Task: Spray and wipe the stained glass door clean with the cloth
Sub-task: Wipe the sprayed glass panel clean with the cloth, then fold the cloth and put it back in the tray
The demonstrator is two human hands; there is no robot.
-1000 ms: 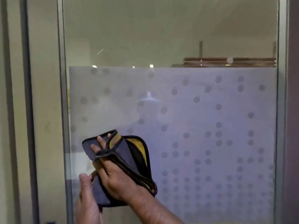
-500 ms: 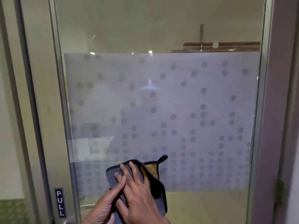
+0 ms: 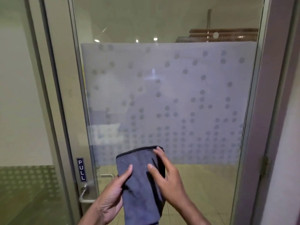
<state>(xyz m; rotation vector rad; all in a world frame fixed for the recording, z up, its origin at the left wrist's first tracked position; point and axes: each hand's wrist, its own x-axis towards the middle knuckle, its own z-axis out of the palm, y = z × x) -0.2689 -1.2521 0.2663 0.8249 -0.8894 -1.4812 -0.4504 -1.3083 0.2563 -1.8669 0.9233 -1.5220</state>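
The glass door (image 3: 170, 98) fills the view, with a frosted band of grey dots across its middle. A folded grey cloth (image 3: 139, 181) with a dark hem is held upright in front of the lower part of the glass. My left hand (image 3: 112, 197) grips its left edge from below, thumb on the front. My right hand (image 3: 165, 174) holds the cloth's right edge, fingers spread over the front. No spray bottle is in view.
A metal lever handle (image 3: 86, 194) and a blue PULL sign (image 3: 81, 169) sit on the door's left stile. A hinge (image 3: 265, 168) shows on the right frame. A fixed glass panel (image 3: 21, 111) stands to the left.
The view has tilted down and the cloth has come lower. It was pressed flat to the glass under my right hand; both hands now hold it off the glass with the grey side out.
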